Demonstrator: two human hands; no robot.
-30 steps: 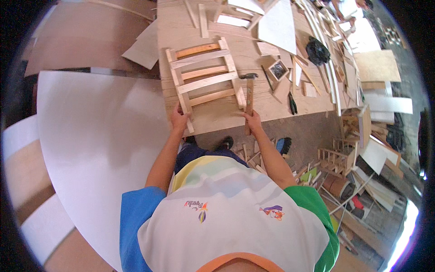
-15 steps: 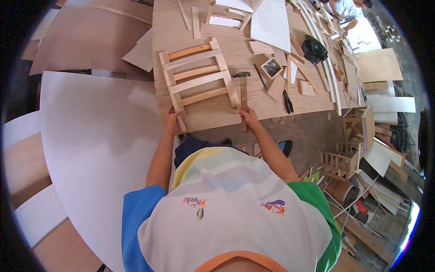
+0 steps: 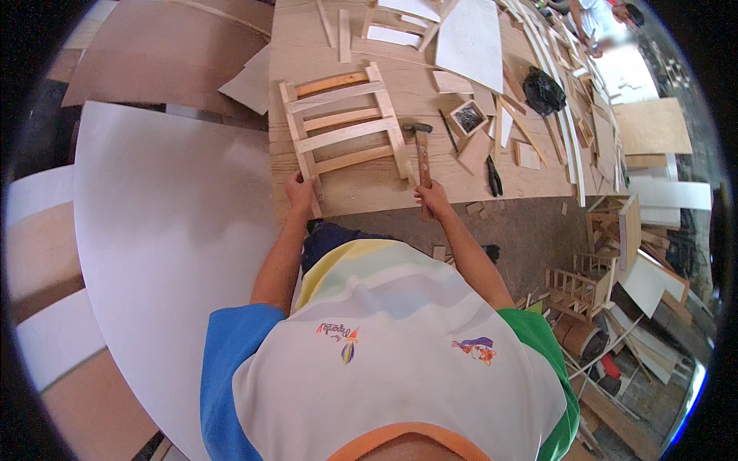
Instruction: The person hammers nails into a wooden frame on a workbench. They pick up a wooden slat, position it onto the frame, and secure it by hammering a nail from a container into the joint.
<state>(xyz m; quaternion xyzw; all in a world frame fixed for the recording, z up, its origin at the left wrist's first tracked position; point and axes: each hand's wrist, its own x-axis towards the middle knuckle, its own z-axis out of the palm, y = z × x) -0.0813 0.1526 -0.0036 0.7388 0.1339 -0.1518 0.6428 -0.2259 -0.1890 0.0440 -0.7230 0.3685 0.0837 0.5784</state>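
A ladder-like wooden frame [image 3: 344,143] of pale slats lies on the plywood workbench [image 3: 369,198]. My left hand [image 3: 300,192] is closed round the near end of its left rail. In my right hand [image 3: 433,198] is a claw hammer [image 3: 423,160], gripped low on its wooden handle, the head pointing away from me. The hammer lies just right of the frame's right rail. To its right on the bench are an open box of nails [image 3: 468,117], a thin dark rod [image 3: 448,131] and black-handled pliers [image 3: 493,177].
A black plastic bag [image 3: 543,91] and long strips lie among wood offcuts on the right. A big white panel [image 3: 177,246] is at my left. Small wooden stools [image 3: 580,288] and scraps stand on the floor at right. Another person [image 3: 596,27] works at the far right.
The whole view has shifted slightly, moving the bench a little rightward in the picture. Both hands keep their holds on the frame and the hammer.
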